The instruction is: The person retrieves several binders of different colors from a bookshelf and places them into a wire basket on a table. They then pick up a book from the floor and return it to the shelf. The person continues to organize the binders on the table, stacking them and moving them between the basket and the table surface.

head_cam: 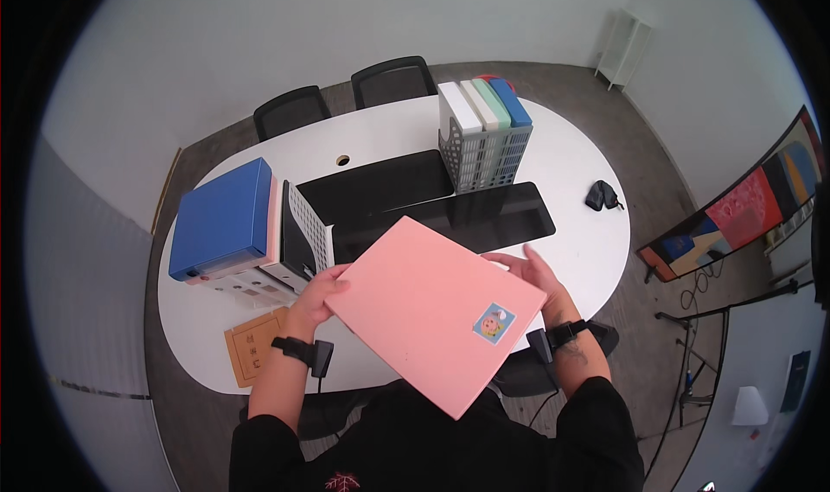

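A pink file box or binder point(428, 317) with a small picture sticker is held up tilted in front of me, over the near part of the white table. My left hand point(324, 292) grips its left corner, thumb on top. My right hand point(528, 275) is at its upper right edge, thumb raised, with the fingers partly hidden behind it. Left of my left hand, a blue file box point(224, 219) leans beside pink, white and black files in a perforated white holder point(310, 226). A grey perforated file basket point(496, 158) holds white, cream, mint and blue file boxes upright.
A brown paper envelope point(253, 349) bearing writing lies near the left front edge of the white oval table point(577, 142). Black glossy panels point(395, 181) cover the table's middle. A small black pouch point(602, 195) sits at the right. Mesh chairs point(392, 87) stand behind the table.
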### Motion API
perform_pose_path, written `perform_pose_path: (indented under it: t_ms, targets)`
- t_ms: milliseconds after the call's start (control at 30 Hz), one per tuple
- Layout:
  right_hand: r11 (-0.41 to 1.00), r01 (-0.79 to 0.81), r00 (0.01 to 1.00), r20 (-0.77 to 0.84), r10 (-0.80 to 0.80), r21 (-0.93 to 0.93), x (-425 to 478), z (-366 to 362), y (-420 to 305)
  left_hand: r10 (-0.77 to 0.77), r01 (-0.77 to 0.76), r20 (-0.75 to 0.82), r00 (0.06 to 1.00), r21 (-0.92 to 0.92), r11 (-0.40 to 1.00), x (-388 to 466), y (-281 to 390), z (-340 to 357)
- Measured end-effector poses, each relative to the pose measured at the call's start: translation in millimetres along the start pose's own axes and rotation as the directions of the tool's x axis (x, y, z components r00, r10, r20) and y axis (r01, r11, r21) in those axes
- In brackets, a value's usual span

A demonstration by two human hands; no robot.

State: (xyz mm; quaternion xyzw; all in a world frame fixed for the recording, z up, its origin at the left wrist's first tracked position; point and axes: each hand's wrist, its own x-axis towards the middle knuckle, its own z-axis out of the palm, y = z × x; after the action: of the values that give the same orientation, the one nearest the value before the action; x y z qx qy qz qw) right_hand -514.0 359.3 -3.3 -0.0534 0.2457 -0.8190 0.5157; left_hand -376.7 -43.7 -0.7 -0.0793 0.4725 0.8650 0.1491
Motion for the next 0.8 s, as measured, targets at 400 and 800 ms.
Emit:
perform_pose_path:
  t_ms: [400, 800]
  targets:
    - [0.871, 0.406, 0.884, -0.122, -0.451, -0.277, 43.8, -10.5, -21.1, 0.201, -0.254, -0.237, 0.95, -0.22, 0.942, 18.1, 57.7, 30.0]
    - [0.611, 0.79, 0.569, -0.422, -0.706, 0.044, 259.5, -45.5, -200.0, -0.127, -0.14, -0.73, 0.671, -0.293, 0.946, -117.0, -114.5, -25.1]
